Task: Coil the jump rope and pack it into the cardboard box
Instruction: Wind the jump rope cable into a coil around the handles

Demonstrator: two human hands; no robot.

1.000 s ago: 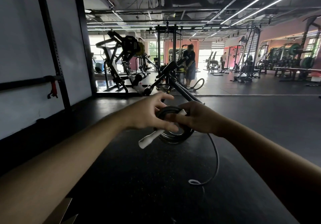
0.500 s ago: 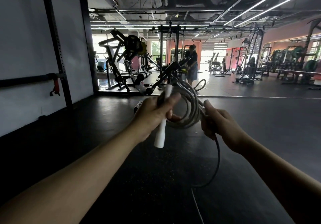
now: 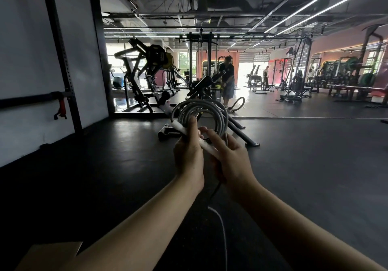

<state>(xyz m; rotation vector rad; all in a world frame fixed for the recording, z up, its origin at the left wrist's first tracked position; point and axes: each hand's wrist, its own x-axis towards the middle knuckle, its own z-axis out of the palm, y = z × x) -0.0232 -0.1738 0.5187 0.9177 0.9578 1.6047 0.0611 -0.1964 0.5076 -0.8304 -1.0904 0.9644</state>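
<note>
Item, jump rope (image 3: 206, 113): grey cord in several loops, held upright at chest height before me; white handle (image 3: 201, 141) slants across coil's lower edge. Loose tail (image 3: 218, 214) hangs below hands toward dark floor (image 3: 304, 165). My left hand (image 3: 189, 155): gripping handle and coil. My right hand (image 3: 231, 161): fingers curled round handle's lower end. Cardboard box (image 3: 52, 251): flap only, lower left. Beyond: bench frame (image 3: 241, 132), person (image 3: 227, 79) standing.

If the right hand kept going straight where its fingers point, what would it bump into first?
Probably the white handle right at its fingertips, with the coiled rope just beyond. The right hand points up and leftward; depth is hard to judge.
</note>
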